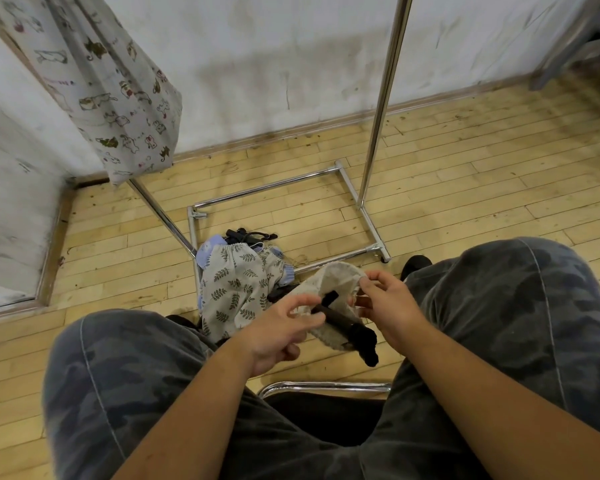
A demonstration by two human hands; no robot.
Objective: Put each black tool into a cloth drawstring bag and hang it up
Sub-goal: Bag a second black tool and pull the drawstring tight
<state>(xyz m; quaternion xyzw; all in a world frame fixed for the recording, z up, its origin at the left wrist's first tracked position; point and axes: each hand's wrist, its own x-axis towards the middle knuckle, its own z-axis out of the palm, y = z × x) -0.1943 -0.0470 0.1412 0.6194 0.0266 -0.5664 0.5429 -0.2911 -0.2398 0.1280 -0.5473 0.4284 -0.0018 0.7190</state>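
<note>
Between my knees I hold a beige speckled drawstring bag [340, 277]. A black tool [347, 323] lies slanted across its mouth, with the thick black end hanging out below the cloth. My left hand [281, 332] pinches the bag's left edge beside the tool's upper end. My right hand [387, 303] pinches the bag's rim on the right. A cat-print bag [118, 95] hangs at the upper left. On the floor lies a leaf-print bag [236, 287] with more black tools [250, 234] behind it.
A chrome clothes rack stands ahead, its upright pole [381, 98] on the right and its base frame [267, 188] on the wooden floor. Blue cloth [208, 251] lies in the floor pile. The chrome chair edge [326, 388] shows between my legs. White walls meet at the left.
</note>
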